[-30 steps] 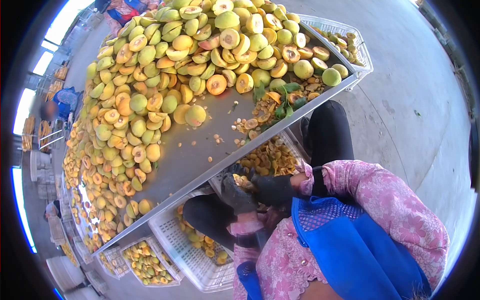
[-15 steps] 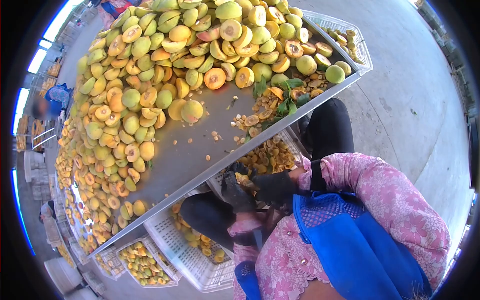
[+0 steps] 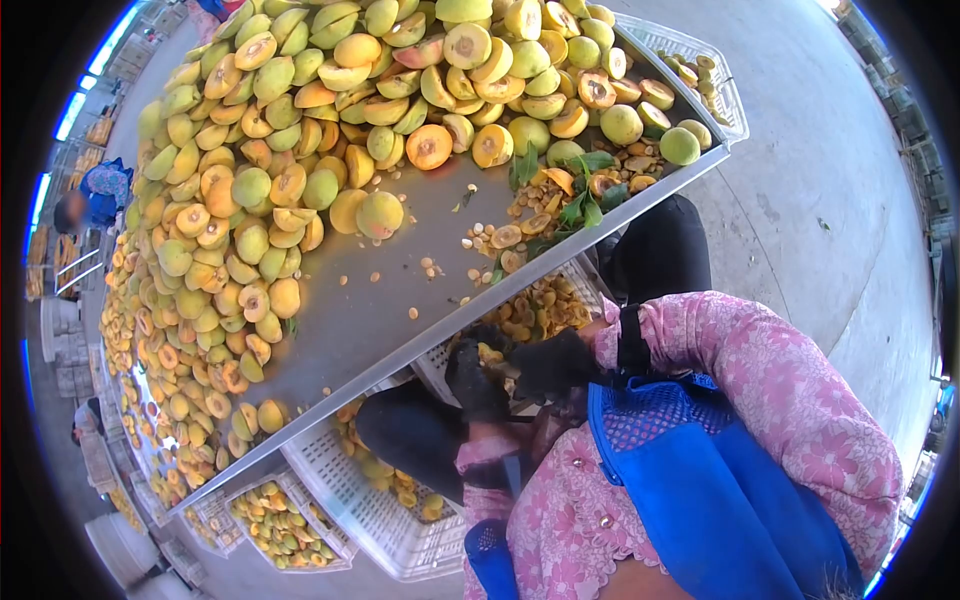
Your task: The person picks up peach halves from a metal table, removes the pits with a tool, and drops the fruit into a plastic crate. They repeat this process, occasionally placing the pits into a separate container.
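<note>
Both my hands wear dark gloves and meet in front of my body, just below the metal table edge. In my left hand [image 3: 476,382], the fingers are curled round a piece of yellow fruit [image 3: 491,355]. My right hand [image 3: 552,366] is closed right beside it, touching or nearly touching the piece; whatever it grips is hidden. Under the hands stands a crate holding yellow fruit scraps [image 3: 545,308]. On the table [image 3: 370,285] lies a large heap of halved, peach-like fruit [image 3: 270,190] with green-yellow skins and orange flesh.
Pits, scraps and green leaves [image 3: 585,205] lie near the table's corner. A white crate [image 3: 400,545] with some fruit stands left of my legs, beside another fruit-filled crate [image 3: 285,525]. One more crate [image 3: 690,45] is beyond the far corner. A person [image 3: 100,195] is at far left.
The view has shifted slightly, so the heap sits a little further left. My hands stay together round the fruit piece, with only a small movement of the fingers.
</note>
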`<state>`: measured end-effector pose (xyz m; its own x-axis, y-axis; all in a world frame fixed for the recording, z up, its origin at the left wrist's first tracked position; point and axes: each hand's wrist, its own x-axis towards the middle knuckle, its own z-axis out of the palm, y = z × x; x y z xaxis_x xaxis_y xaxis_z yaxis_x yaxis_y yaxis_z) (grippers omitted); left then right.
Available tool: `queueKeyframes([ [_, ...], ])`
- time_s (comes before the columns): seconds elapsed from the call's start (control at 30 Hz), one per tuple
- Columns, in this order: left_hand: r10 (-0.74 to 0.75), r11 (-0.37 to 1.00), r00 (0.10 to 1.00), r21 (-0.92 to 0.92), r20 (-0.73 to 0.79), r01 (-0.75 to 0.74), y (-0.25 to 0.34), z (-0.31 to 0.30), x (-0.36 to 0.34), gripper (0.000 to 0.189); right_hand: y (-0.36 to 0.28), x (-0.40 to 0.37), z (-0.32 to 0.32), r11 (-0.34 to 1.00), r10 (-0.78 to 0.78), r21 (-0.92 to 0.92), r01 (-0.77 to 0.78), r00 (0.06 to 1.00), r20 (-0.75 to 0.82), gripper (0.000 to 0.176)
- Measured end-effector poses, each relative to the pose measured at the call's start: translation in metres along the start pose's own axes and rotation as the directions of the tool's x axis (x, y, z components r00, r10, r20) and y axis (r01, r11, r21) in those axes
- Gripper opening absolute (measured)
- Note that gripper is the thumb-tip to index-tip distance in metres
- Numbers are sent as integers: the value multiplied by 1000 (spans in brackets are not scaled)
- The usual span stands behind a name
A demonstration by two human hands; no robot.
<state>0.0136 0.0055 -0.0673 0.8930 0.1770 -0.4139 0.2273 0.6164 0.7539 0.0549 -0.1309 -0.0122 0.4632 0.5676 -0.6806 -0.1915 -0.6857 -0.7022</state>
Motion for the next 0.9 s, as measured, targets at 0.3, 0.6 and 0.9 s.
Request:
queueKeyframes([
  [0.3, -50, 995, 999, 84, 20, 48, -6, -8, 5, 33, -2, -1, -19, 948, 37, 263, -179, 883, 467, 26],
  [0.6, -86, 912, 987, -387, 134, 132, 7, 16, 1, 28, 25, -2, -7, 677, -527, 735, 44, 726, 442, 20],
  [0.9, 445, 397, 841, 774, 309, -494, 28, -21, -9, 42, 42, -19, -17, 868, -496, 151, 474, 849, 185, 22],
])
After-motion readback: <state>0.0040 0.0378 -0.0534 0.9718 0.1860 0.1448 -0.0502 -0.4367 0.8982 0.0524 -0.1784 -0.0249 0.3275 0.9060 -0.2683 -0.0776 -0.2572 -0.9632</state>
